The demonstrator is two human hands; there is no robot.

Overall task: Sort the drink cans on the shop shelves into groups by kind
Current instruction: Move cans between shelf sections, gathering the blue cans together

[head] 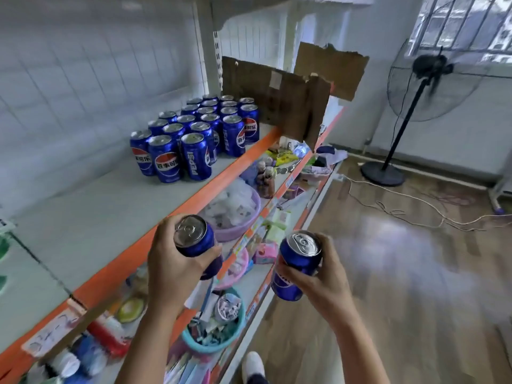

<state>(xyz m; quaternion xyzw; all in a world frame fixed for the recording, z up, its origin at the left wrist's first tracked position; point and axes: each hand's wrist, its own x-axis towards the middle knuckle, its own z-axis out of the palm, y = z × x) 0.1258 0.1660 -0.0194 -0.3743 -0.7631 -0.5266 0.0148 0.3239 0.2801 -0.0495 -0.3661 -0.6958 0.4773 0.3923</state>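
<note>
A black pedestal fan (424, 87) stands on the wooden floor (415, 273) under the barred window (460, 23). Left of the fan, torn cardboard (279, 106) stands upright; cords (401, 209) (loosely tangled) trail beside its base.

Glossy blue metal cans (194, 139), rough brown cardboard (277, 106), seemingly wooden floor (415, 273).

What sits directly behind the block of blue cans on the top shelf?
Behind the blue cans stands torn brown cardboard against the shelf upright. Whatever lies behind the cardboard is hidden.
</note>
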